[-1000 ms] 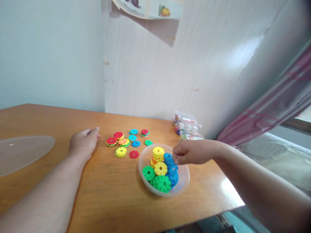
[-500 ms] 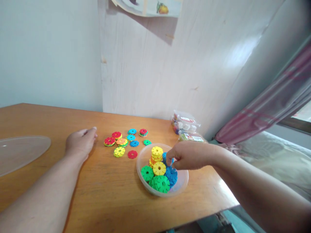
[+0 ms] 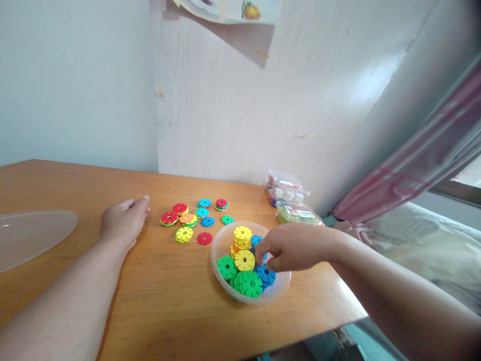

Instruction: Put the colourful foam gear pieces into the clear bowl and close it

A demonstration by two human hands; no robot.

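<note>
My right hand (image 3: 295,246) reaches over the right side of a clear round plastic bowl (image 3: 280,291). Its thumb and index finger are pinched at a blue notched disc (image 3: 265,275) among other blue ones. Inside the bowl, yellow discs (image 3: 242,234) form a stack, and a single yellow disc (image 3: 245,260) leans in front. Green discs (image 3: 249,284) overlap at the near side. My left hand (image 3: 124,220) rests on the table with curled fingers, and nothing shows in it. To its right lie loose discs, including a red disc (image 3: 205,238) and a yellow pile (image 3: 184,234).
A flat translucent lid (image 3: 37,235) lies at the table's left. Clear packages (image 3: 287,188) stand at the back right by the wall, with a greenish package (image 3: 298,214) in front. The wooden table (image 3: 169,311) ends at the lower right, near a pink curtain (image 3: 406,155).
My right hand has lowered slightly into the bowl, and the blue disc under its fingers has shifted a little. My left hand stays in place.
</note>
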